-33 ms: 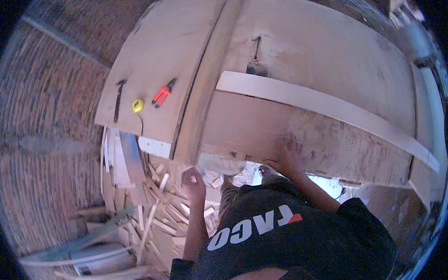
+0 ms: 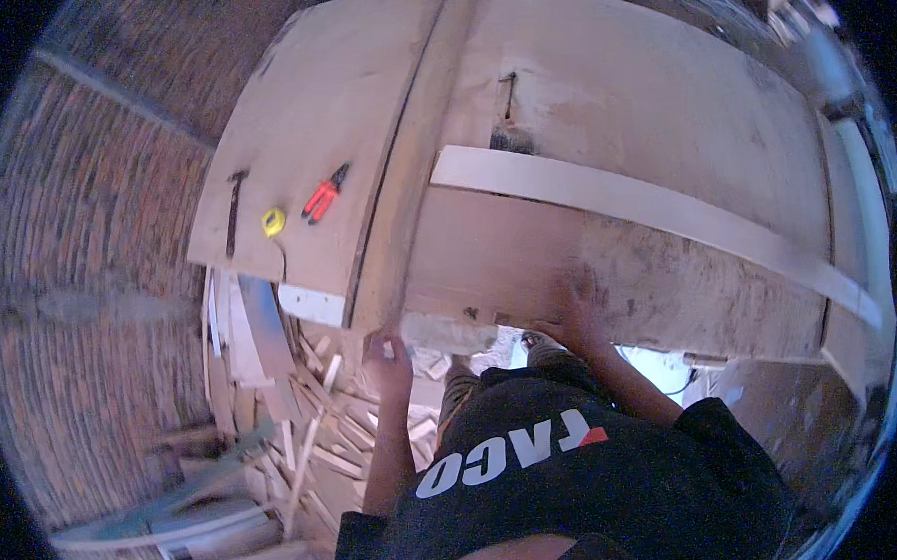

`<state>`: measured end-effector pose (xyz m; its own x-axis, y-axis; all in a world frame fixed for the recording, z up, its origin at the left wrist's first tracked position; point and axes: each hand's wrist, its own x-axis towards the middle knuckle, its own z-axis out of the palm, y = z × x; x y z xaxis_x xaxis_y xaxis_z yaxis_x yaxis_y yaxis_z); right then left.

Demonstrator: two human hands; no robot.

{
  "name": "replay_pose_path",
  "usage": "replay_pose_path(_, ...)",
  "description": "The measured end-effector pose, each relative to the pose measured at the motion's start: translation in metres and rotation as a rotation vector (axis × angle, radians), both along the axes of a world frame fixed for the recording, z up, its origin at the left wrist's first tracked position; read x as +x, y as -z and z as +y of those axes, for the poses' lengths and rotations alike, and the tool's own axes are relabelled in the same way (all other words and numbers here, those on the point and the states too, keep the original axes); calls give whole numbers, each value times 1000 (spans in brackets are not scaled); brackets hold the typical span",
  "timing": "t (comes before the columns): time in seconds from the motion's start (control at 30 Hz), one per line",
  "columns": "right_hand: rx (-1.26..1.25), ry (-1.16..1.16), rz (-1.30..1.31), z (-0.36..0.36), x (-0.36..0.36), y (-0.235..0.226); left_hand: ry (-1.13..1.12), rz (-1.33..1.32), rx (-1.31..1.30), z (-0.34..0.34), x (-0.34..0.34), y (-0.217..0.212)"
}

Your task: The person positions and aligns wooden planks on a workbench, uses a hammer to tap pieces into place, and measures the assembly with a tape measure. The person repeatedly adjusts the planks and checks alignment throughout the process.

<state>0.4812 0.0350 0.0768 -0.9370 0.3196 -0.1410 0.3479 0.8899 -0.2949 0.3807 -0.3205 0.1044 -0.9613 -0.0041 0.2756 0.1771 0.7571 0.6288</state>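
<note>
My left hand (image 2: pixel 386 367) is closed, its fingers curled at the near end of the long wooden beam (image 2: pixel 410 192). A small pale patch shows among the fingers; what it is I cannot make out. My right hand (image 2: pixel 582 314) rests with outstretched fingers on the near edge of a brown wooden board (image 2: pixel 507 242), slightly blurred. Across the panel beyond that hand lies a long pale wooden strip (image 2: pixel 605 195). Left of the beam, on the panel (image 2: pixel 359 74), are red-handled pliers (image 2: pixel 323 197), a yellow tape measure (image 2: pixel 273 223) and a hammer (image 2: pixel 234 211).
Another hammer-like tool (image 2: pixel 510 95) lies beyond the strip, by a dark patch. Scrap wood pieces (image 2: pixel 320 436) are heaped on the floor to my left, beside a brick surface (image 2: pixel 92 376). A white piece (image 2: pixel 312 304) sticks out at the panel's near edge.
The view has shifted slightly. My left hand sits a little closer to the beam's end, and my right hand stays on the board. The tools and the strip lie as before.
</note>
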Motion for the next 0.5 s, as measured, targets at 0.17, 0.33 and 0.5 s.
replay_pose_path(0.17, 35, 181, 109, -9, -6, 32, 441, 204, -73, 48, -175, -13)
replay_pose_path(0.33, 33, 220, 69, -27, -24, 17, 598, 430, -180, 88, -298, 21)
replay_pose_path(0.5, 35, 259, 67, -29, -26, 17, 686, 262, -163, 152, -350, 32)
